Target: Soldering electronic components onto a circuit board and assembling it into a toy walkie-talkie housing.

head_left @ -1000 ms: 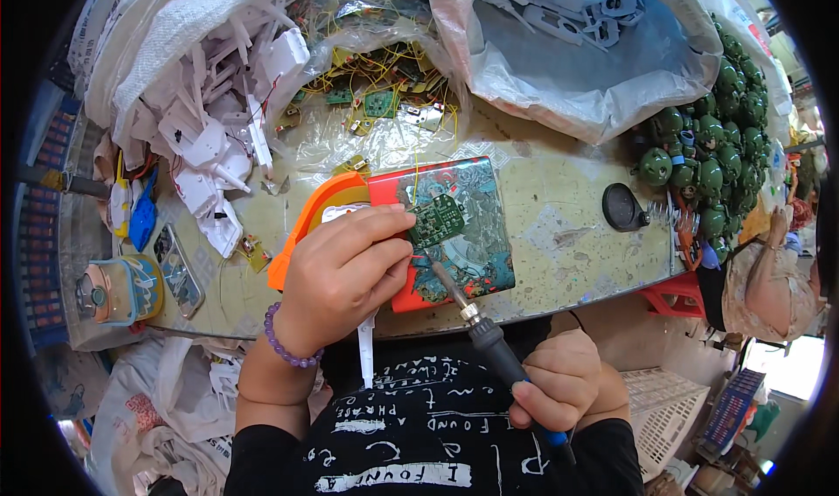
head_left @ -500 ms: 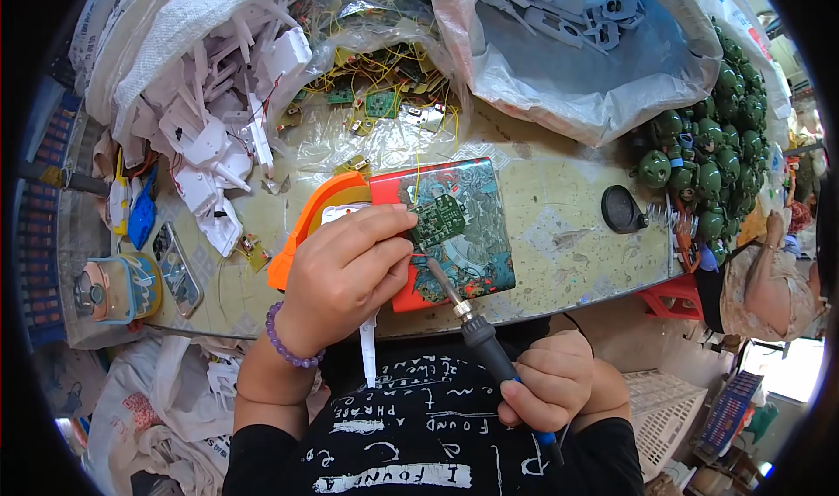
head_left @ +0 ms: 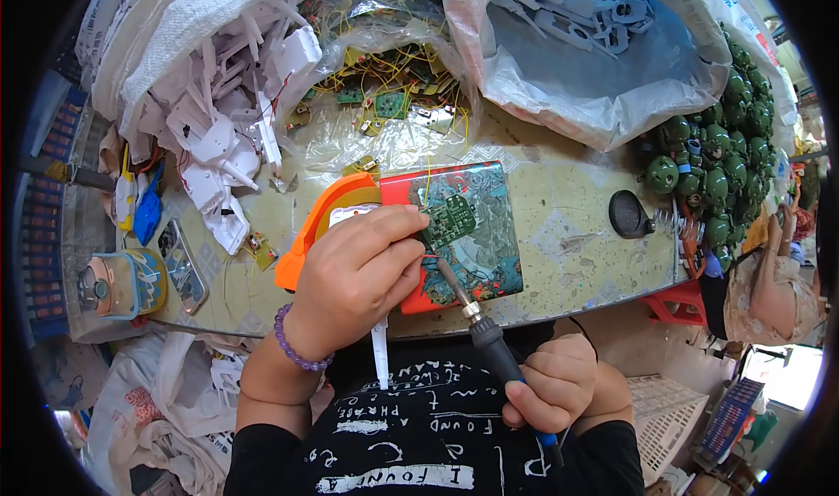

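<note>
My left hand (head_left: 358, 264) pinches a small green circuit board (head_left: 451, 221) by its left edge, above a red box-like block (head_left: 491, 260) with a dark patterned top. A short red wire (head_left: 430, 256) shows at the left fingertips. Under this hand lies a white plastic part (head_left: 380, 352), its narrow end sticking out toward my body; the rest is mostly covered. My right hand (head_left: 555, 382) grips a soldering iron (head_left: 496, 352) by its dark handle. The iron's metal tip points up and left, close below the board and beside the red wire; whether it touches is too fine to tell.
Behind are white plastic parts (head_left: 214, 142), a clear bag of wired boards (head_left: 384, 103), and a sack (head_left: 603, 116) of pale parts. An orange curved object (head_left: 293, 269) sits left of the block. Rightward are a black round lid (head_left: 627, 214) and green rounded pieces (head_left: 718, 181).
The whole scene sits slightly further right in the picture. Both hands, the circuit board and the soldering iron keep nearly the same positions to one another.
</note>
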### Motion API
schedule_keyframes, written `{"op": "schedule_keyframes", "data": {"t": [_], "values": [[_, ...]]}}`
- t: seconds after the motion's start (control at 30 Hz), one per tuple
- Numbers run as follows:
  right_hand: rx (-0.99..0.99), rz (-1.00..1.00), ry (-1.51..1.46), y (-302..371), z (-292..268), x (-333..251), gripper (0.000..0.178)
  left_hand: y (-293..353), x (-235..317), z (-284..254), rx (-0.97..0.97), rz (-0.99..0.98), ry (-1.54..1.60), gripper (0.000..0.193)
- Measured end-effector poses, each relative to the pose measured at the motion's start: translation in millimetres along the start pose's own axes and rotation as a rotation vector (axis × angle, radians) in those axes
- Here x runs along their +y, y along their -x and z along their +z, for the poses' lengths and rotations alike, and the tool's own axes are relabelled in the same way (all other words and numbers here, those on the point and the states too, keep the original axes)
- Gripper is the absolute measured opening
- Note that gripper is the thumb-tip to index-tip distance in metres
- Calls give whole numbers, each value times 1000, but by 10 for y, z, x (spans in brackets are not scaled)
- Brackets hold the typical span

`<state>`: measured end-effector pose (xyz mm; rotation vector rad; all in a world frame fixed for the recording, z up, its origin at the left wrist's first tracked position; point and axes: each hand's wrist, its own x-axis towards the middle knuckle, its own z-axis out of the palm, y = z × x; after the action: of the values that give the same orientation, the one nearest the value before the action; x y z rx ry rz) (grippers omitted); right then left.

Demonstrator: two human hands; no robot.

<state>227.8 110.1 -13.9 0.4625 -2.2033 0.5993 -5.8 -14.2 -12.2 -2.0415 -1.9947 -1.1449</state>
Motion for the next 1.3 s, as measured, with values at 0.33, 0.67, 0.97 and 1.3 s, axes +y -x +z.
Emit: {"op": "schedule_keyframes", "data": {"t": [0.33, 0.67, 0.97, 1.3], "values": [[105, 55, 84, 199, -109, -59, 29, -8, 18, -8, -4, -8, -22, 21], [180, 84, 83, 276, -53, -50, 32, -30, 33, 3, 3, -25, -23, 20], [158, 166, 67, 261, -214, -32, 31, 4, 70, -78, -29, -79, -38, 28], [357, 261, 148, 302, -110, -18, 28, -6, 69, -62, 45, -169, 18, 18]]}}
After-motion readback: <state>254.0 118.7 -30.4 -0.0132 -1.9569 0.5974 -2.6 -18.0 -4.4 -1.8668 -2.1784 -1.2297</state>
